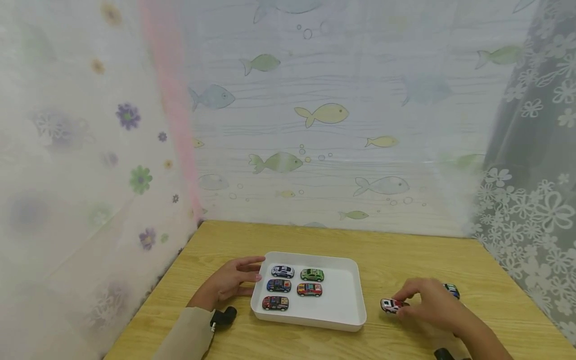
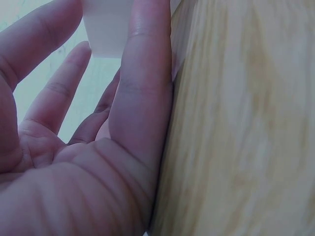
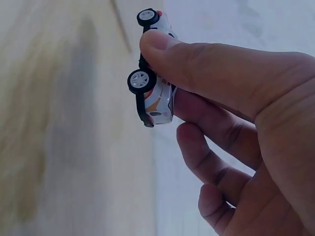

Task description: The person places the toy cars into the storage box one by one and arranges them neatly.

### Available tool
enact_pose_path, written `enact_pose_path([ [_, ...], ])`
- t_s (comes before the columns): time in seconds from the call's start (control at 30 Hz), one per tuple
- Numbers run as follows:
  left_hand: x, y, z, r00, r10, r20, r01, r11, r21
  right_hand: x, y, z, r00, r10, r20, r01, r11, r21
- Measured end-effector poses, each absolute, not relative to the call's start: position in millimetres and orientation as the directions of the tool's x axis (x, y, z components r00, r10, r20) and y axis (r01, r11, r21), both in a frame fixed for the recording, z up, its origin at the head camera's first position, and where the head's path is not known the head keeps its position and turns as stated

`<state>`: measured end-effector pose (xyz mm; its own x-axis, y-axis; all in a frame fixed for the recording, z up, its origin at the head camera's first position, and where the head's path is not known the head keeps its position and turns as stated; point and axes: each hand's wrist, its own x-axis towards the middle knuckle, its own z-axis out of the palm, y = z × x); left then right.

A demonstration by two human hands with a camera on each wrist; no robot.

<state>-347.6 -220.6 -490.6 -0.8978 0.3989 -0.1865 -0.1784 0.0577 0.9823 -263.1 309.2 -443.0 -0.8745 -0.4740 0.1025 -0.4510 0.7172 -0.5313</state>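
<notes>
Between thumb and fingers, my right hand pinches a white toy car with red markings, to the right of the tray. The right wrist view shows the car from its wheel side, with the thumb across it. My left hand rests at the left wall of a white tray, fingers extended; its side lies along the table in the left wrist view. Inside the tray's left and middle part stand a white-and-blue car, a dark blue car, a dark red car, a green car and a red-and-yellow car.
Another toy car stands on the wooden table just beyond my right hand, partly hidden by it. A fish-print curtain hangs behind the table, with flowered sheets at the left and right.
</notes>
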Motion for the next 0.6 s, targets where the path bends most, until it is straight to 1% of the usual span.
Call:
enact_pose_path([
  [0.2, -347.7, -220.8, -490.5, -0.899, 0.396, -0.186, -0.177, 0.061, 0.982, -267.4, 294.2, -434.1, -0.86, -0.475, 0.185, -0.497, 0.701, -0.512],
  [0.37, -348.1, -221.3, -491.0, -0.899, 0.399, -0.181, -0.172, 0.058, 0.983, -270.0, 283.8, -425.8, -0.855, -0.469, 0.222, -0.512, 0.696, -0.503],
  [0.6, -348.9, -221.3, -493.2, -0.896, 0.409, -0.172, -0.167, 0.05, 0.985, -275.0, 267.7, -419.4, -0.826, -0.499, 0.261, -0.558, 0.665, -0.496],
])
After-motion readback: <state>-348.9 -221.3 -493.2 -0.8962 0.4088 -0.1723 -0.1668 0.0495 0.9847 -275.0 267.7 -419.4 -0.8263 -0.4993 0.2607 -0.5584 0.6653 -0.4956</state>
